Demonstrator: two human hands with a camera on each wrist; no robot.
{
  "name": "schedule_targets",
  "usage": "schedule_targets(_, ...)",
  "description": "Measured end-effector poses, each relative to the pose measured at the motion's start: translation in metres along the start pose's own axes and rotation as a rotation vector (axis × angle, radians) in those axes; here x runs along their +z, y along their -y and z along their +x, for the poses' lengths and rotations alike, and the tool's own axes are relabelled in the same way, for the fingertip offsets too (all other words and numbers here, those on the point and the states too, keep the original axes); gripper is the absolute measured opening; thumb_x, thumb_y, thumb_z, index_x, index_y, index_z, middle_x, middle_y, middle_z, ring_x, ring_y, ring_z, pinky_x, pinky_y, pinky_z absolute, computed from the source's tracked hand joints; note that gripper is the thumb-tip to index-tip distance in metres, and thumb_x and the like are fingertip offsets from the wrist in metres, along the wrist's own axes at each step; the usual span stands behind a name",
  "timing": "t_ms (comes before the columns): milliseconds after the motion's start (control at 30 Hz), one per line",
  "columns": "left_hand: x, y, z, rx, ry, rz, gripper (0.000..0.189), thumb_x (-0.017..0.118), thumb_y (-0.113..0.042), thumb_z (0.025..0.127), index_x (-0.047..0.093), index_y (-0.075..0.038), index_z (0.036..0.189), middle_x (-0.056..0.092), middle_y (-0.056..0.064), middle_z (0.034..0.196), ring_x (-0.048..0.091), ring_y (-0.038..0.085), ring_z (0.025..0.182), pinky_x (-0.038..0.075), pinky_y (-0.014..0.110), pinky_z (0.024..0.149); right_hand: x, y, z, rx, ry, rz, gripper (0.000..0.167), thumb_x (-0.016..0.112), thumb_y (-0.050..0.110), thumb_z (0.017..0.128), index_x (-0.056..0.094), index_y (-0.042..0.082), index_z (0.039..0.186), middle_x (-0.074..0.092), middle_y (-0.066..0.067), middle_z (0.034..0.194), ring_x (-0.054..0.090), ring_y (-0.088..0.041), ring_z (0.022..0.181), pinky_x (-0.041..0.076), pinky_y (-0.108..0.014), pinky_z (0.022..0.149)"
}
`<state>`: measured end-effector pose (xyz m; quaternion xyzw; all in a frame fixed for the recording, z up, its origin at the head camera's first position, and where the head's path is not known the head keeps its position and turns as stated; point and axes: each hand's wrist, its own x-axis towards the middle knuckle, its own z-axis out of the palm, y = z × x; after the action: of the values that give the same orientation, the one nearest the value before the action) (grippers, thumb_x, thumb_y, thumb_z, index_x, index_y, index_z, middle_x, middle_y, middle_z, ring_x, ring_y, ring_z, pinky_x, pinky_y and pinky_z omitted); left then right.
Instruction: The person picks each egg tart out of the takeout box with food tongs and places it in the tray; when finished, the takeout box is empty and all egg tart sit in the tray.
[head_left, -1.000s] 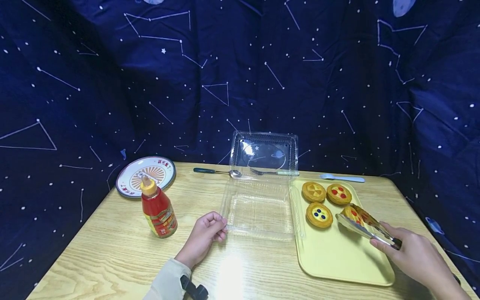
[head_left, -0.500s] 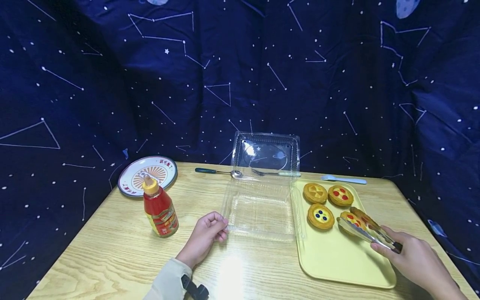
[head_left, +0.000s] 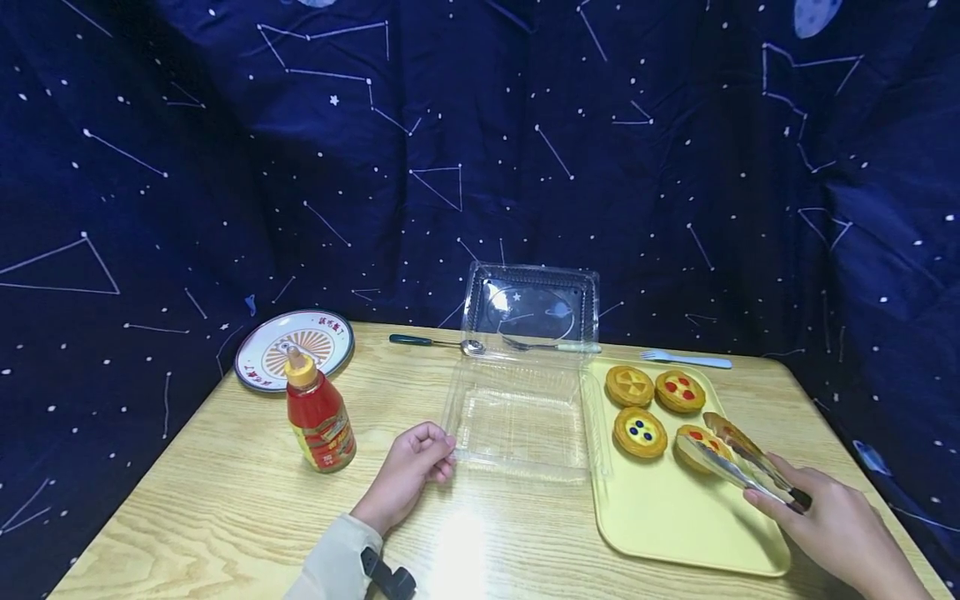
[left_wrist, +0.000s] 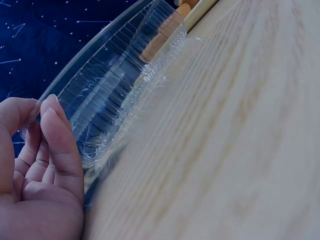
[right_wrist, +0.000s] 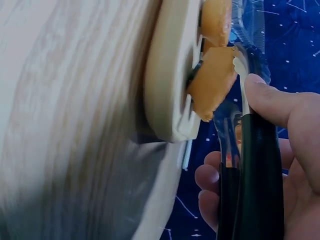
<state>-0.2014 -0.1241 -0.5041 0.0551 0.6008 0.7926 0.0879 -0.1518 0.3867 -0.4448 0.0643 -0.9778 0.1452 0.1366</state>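
My left hand pinches the near left corner of a clear plastic hinged container, whose lid stands raised at the back. The left wrist view shows thumb and finger on the container's rim. In my right hand is a pair of metal tongs with black handles. The tong arms straddle a tart with red pieces, which sits at the right of the yellow tray. In the right wrist view that tart looks tilted beside the tong tips.
Three more tarts, including a blue-dotted one, lie on the tray's far half. A red sauce bottle stands left, before a round plate. Along the back lie a spoon, a fork and a light blue fork.
The tong arms have spread slightly apart, and the tart between them has moved a little nearer and lies flatter. My left hand keeps its hold on the container.
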Motion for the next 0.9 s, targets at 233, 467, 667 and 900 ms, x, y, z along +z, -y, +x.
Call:
schedule_targets(233, -0.0025, 0.0004, -0.0008, 0.006, 0.006, 0.007, 0.013, 0.062, -0.010, 0.097, 0.053, -0.003, 0.092, 0.062, 0.011, 0.082, 0.059, 0.011, 0.065, 0.051, 0.020, 0.059, -0.0042, 0.0007, -0.0057, 0.009, -0.012, 0.004, 0.071, 0.079, 0.041, 0.082, 0.058, -0.012, 0.125, 0.059, -0.038, 0.113, 0.057, -0.058, 0.098, 0.043, -0.066, 0.071)
schedule_targets(467, -0.0017, -0.0004, 0.0006, 0.005, 0.005, -0.001, 0.012, 0.062, -0.009, 0.097, 0.053, -0.003, 0.092, 0.062, 0.011, 0.081, 0.059, 0.012, 0.064, 0.050, 0.020, 0.058, -0.0046, 0.0001, -0.0093, 0.024, 0.038, -0.012, 0.074, 0.079, 0.043, 0.082, 0.057, -0.014, 0.124, 0.060, -0.038, 0.110, 0.060, -0.055, 0.094, 0.045, -0.066, 0.070)
schedule_targets(667, -0.0012, -0.0007, 0.0009, 0.002, 0.002, -0.005, 0.011, 0.062, -0.008, 0.097, 0.053, -0.003, 0.092, 0.062, 0.012, 0.081, 0.059, 0.012, 0.063, 0.050, 0.020, 0.057, -0.0012, -0.0009, -0.0096, 0.012, 0.044, -0.020, 0.074, 0.079, 0.044, 0.082, 0.058, -0.014, 0.123, 0.062, -0.036, 0.108, 0.060, -0.054, 0.094, 0.045, -0.066, 0.070)
schedule_targets(900, -0.0002, -0.0006, -0.0002, 0.001, -0.006, -0.009, 0.011, 0.062, -0.008, 0.096, 0.053, -0.003, 0.091, 0.063, 0.011, 0.080, 0.059, 0.012, 0.063, 0.050, 0.020, 0.057, -0.0009, -0.0009, -0.0070, 0.022, 0.052, -0.017, 0.074, 0.077, 0.044, 0.084, 0.057, -0.015, 0.124, 0.063, -0.035, 0.105, 0.062, -0.050, 0.089, 0.045, -0.065, 0.068)
